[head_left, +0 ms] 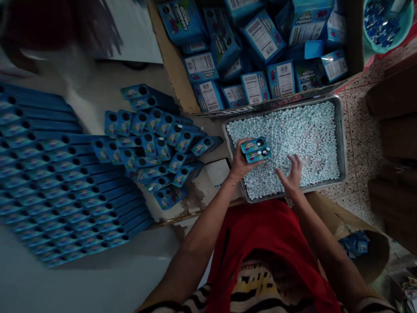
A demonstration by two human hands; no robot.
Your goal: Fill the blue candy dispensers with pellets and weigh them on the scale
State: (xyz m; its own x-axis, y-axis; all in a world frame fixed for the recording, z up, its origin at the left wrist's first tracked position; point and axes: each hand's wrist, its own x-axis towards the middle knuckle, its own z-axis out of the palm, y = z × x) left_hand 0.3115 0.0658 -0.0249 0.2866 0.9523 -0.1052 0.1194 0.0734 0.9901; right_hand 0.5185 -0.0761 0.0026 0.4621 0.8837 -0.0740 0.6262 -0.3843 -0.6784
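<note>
Rows of blue printed cardboard boxes cover much of the left side. At the top, an open brown cardboard carton holds more. Below it sits a rectangular grey metal tray. Over the tray, the left hand clamps two small blue boxes with round holes; the right hand, fingers apart, is over pale-blue pellets.
</note>
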